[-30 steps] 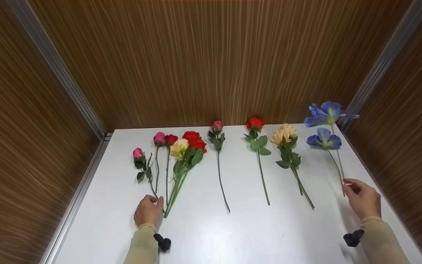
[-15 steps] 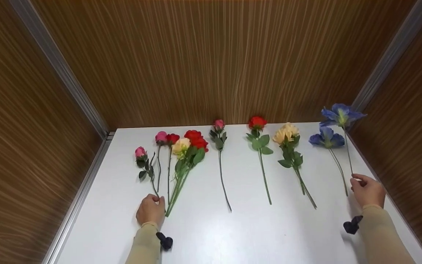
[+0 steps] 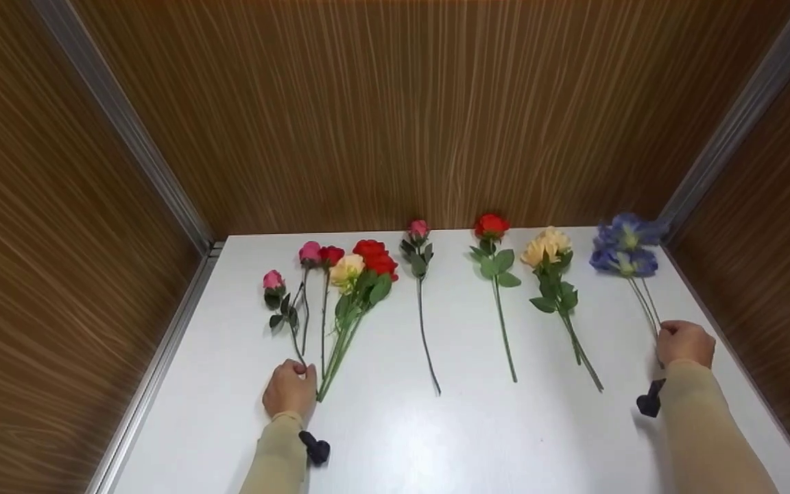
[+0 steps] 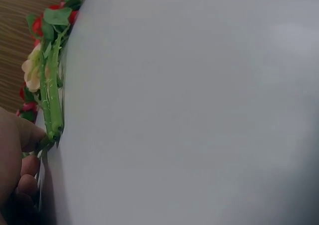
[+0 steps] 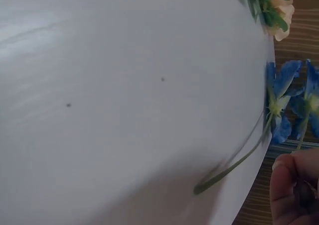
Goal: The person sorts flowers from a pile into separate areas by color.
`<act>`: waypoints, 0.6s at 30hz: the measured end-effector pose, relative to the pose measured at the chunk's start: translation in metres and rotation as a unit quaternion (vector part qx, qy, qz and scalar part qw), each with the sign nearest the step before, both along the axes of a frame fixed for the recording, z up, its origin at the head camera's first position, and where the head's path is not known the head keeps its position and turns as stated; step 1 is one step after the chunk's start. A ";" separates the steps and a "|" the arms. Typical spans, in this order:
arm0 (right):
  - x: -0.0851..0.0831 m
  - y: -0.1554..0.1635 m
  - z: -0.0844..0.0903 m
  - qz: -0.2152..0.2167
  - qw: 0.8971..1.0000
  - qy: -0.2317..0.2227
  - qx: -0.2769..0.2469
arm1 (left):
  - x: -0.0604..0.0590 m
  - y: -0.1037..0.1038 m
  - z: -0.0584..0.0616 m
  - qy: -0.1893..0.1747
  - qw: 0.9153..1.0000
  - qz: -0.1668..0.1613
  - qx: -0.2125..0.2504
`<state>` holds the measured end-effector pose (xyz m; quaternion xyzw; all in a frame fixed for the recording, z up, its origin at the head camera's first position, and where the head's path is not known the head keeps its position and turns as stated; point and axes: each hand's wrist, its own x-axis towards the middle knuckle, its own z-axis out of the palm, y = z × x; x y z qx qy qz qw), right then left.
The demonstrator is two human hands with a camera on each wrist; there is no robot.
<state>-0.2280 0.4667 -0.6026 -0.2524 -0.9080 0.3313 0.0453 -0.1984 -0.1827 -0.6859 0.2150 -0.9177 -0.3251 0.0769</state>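
**Gathering the blue stems at the counter's right edge**

The right hand (image 3: 686,343) sits near the right edge of the counter (image 3: 477,439), fingers curled around the lower ends of the two blue flowers (image 3: 625,248). Their blooms lie one against the other close to the far right corner, and the thin stems run back to the fist. In the right wrist view one stem's cut end pokes free past the fingers, so the grip may catch only part of the pair; it cannot be told for sure.

The left hand (image 3: 290,389) rests near the front left part of the counter, fingers bent onto the cut ends of the bunch (image 3: 350,302) of red, pink and cream flowers, pressing them down.

To do this well, both blue stems should be pinched low and together, with ends level, before any lift, and kept clear of the cream flower (image 3: 547,248) lying just beside them. The thin stems will likely bend, so a gentle, even hold seems wise. The left hand should keep the bunch's ends from fanning out.
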 end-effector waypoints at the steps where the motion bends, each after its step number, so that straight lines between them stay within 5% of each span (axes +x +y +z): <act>1: 0.001 0.000 -0.002 -0.001 1.000 -0.011 0.003 | 0.000 0.000 0.000 -0.001 1.000 0.000 0.000; 7: 0.010 0.001 -0.018 0.001 0.999 -0.042 0.020 | -0.002 0.000 -0.002 0.000 1.000 0.000 -0.001; 18: 0.024 0.013 -0.051 -0.005 0.999 0.007 -0.035 | 0.000 0.000 -0.003 0.008 1.000 -0.004 -0.009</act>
